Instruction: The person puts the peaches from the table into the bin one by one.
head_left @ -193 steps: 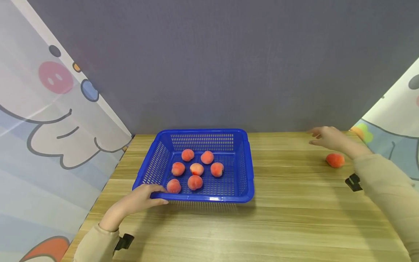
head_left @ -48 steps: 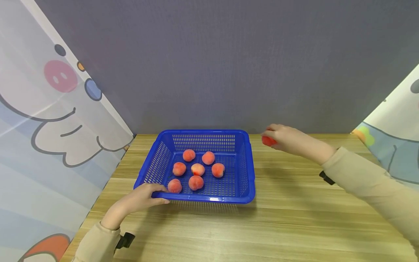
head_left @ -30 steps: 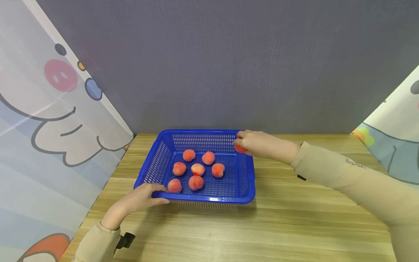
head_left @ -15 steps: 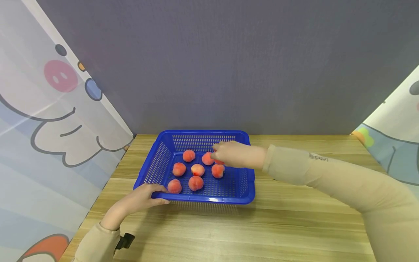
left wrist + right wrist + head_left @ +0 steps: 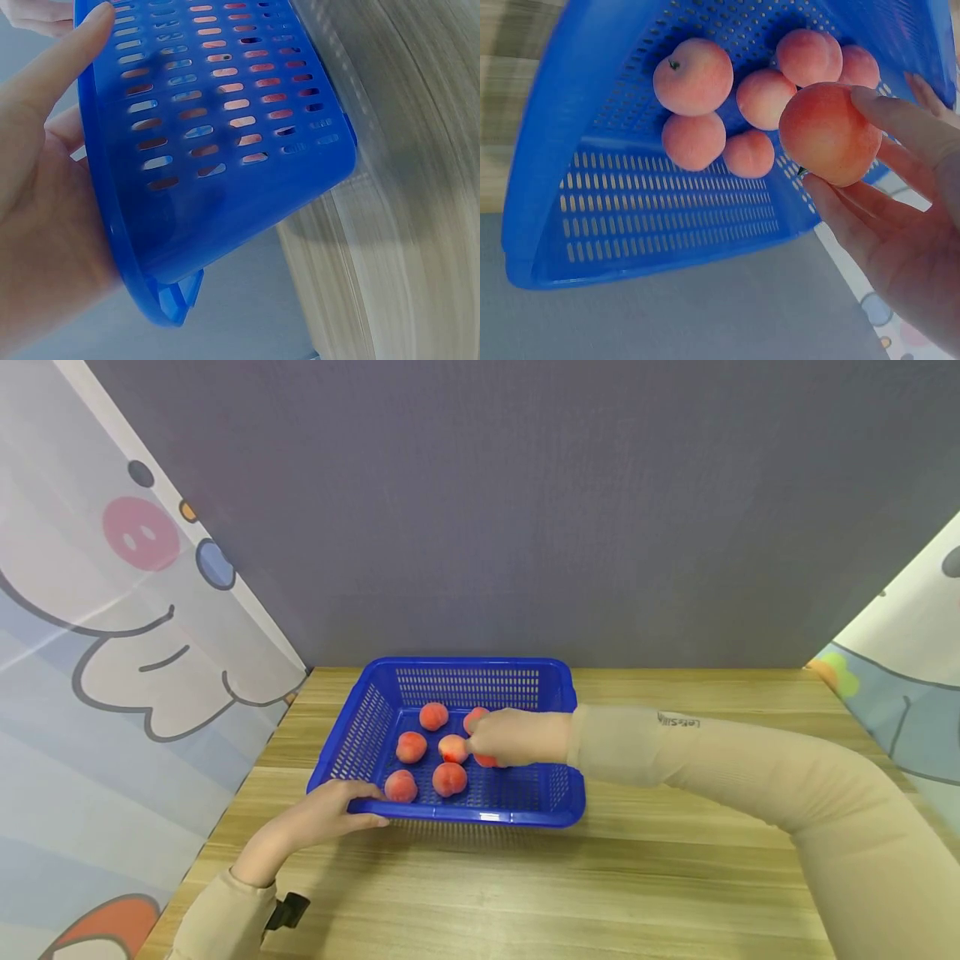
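A blue plastic basket [image 5: 525, 816] stands on the wooden table with several peaches inside, among them a pale one [image 5: 452, 749] near the middle. My left hand [image 5: 322, 814] grips its front left rim; in the left wrist view the thumb [image 5: 71, 56] lies along the outside of the rim. Over the basket's inside, my right hand [image 5: 513, 737] holds a red-orange peach [image 5: 829, 135] between thumb and fingertips, above the other peaches. From the head view the back of this hand mostly hides the held peach.
The wooden table [image 5: 675, 860] extends right of and in front of the basket. A grey panel [image 5: 480, 527] rises behind it. Cartoon-printed curtains [image 5: 127, 635] hang at both sides. The right sleeve [image 5: 712, 752] crosses above the basket's right rim.
Earlier a peach lay on the table at the right; my right hand has picked it up and carried it left, over the rim and down into the basket. The left hand stays at the rim.
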### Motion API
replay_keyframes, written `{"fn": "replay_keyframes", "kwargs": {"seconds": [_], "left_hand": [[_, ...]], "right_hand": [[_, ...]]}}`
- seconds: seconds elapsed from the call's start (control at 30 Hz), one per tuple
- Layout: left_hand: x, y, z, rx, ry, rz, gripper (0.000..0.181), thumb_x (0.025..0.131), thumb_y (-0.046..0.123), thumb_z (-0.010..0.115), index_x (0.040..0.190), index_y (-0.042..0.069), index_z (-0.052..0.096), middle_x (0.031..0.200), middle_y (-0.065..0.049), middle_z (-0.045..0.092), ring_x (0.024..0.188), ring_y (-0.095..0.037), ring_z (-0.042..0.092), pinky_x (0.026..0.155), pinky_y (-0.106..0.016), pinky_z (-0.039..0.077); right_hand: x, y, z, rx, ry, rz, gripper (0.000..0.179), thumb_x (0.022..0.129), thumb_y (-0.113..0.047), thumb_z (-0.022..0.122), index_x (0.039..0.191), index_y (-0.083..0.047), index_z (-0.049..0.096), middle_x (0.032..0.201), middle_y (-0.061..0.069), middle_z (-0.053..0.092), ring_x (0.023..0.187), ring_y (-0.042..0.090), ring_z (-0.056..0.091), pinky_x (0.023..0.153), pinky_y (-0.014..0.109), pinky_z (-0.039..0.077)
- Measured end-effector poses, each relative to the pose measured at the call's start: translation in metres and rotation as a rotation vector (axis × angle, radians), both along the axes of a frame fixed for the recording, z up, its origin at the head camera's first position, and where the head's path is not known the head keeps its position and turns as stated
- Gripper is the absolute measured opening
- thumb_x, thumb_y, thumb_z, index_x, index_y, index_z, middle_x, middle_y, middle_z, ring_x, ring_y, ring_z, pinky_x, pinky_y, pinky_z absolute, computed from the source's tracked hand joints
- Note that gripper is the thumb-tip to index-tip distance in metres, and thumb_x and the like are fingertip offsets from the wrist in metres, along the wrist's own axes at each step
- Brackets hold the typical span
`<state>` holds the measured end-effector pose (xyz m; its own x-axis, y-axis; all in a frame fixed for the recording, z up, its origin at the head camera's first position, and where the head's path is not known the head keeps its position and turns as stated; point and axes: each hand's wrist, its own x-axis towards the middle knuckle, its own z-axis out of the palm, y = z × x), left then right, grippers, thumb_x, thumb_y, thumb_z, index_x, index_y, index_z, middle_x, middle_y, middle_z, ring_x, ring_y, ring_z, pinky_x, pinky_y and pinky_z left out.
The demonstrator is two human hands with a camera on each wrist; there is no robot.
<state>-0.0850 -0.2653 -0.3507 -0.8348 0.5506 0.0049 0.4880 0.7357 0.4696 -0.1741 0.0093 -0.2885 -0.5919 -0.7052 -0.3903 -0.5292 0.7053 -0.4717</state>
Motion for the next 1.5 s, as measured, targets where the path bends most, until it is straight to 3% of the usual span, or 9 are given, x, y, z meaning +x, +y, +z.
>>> {"fn": "replay_keyframes", "kwargs": {"seconds": [0.07,0.27,0.43,0.57,0.67,0.77,0.93,1.17,1.5], "left_hand": [[0.000,0.000,0.000,0.002,0.000,0.000,0.023,0.083,0.037,0.059,0.089,0.015,0.063,0.080,0.013,0.058,0.069,0.000,0.049,0.062,-0.026,0.045],[0.000,0.000,0.000,0.005,-0.003,0.002,0.023,0.083,0.037,0.059,0.089,0.015,0.063,0.080,0.013,0.058,0.069,0.000,0.049,0.062,-0.028,0.045],[0.000,0.000,0.000,-0.001,-0.004,0.003,0.023,0.083,0.036,0.060,0.089,0.015,0.063,0.080,0.013,0.058,0.069,0.000,0.049,0.062,-0.028,0.046],[0.000,0.000,0.000,-0.007,-0.008,0.006,0.024,0.083,0.037,0.059,0.089,0.015,0.063,0.080,0.012,0.058,0.069,0.000,0.049,0.063,-0.029,0.046],[0.000,0.000,0.001,-0.012,-0.012,0.007,0.024,0.083,0.038,0.059,0.089,0.015,0.063,0.081,0.012,0.058,0.071,0.000,0.050,0.064,-0.028,0.046],[0.000,0.000,0.001,-0.012,-0.009,0.007,0.024,0.082,0.037,0.059,0.089,0.015,0.063,0.081,0.012,0.059,0.070,0.000,0.050,0.063,-0.026,0.045],[0.001,0.001,0.000,-0.008,0.003,0.004,0.022,0.082,0.035,0.061,0.089,0.014,0.064,0.080,0.012,0.059,0.069,0.001,0.049,0.062,-0.023,0.044],[0.001,0.001,0.001,-0.004,-0.001,0.005,0.023,0.082,0.036,0.060,0.089,0.015,0.064,0.080,0.012,0.059,0.069,0.001,0.049,0.062,-0.023,0.044],[0.000,0.001,0.000,-0.006,0.004,-0.001,0.023,0.083,0.037,0.059,0.089,0.016,0.063,0.080,0.013,0.058,0.070,0.000,0.050,0.063,-0.025,0.045]], "right_hand": [[0.002,-0.001,-0.003,-0.063,-0.157,-0.174,0.023,0.083,-0.025,0.040,0.064,-0.015,0.048,0.053,-0.004,0.038,0.050,0.012,0.037,0.054,0.026,0.031],[0.005,-0.005,-0.013,-0.081,-0.129,-0.104,0.019,0.082,-0.021,0.039,0.065,-0.017,0.044,0.051,-0.006,0.034,0.046,0.011,0.032,0.051,0.025,0.029],[0.006,-0.005,-0.019,-0.055,-0.152,-0.102,0.022,0.081,-0.018,0.040,0.059,-0.019,0.039,0.050,-0.006,0.030,0.046,0.012,0.028,0.049,0.026,0.026],[0.003,-0.009,-0.025,0.153,0.238,0.322,0.021,0.081,-0.005,0.051,0.063,-0.016,0.048,0.054,-0.005,0.036,0.049,0.010,0.033,0.049,0.021,0.031],[0.002,-0.011,-0.030,0.266,0.560,0.598,0.014,0.074,-0.001,0.064,0.076,-0.014,0.060,0.067,-0.004,0.049,0.058,0.010,0.043,0.057,0.018,0.039],[0.002,-0.012,-0.035,0.328,0.608,0.636,0.016,0.072,-0.007,0.070,0.085,-0.015,0.064,0.080,-0.003,0.058,0.067,0.010,0.050,0.064,0.019,0.044],[0.002,-0.014,-0.042,0.369,0.661,0.668,0.019,0.071,-0.010,0.071,0.087,-0.017,0.064,0.082,-0.005,0.060,0.073,0.009,0.056,0.066,0.018,0.045],[0.002,-0.015,-0.048,0.359,0.610,0.657,0.017,0.072,-0.007,0.068,0.086,-0.016,0.065,0.083,-0.003,0.061,0.076,0.009,0.056,0.068,0.018,0.045],[0.004,-0.019,-0.057,0.374,0.624,0.694,0.013,0.073,-0.010,0.067,0.084,-0.016,0.063,0.085,-0.002,0.061,0.077,0.013,0.058,0.066,0.025,0.047]]}}
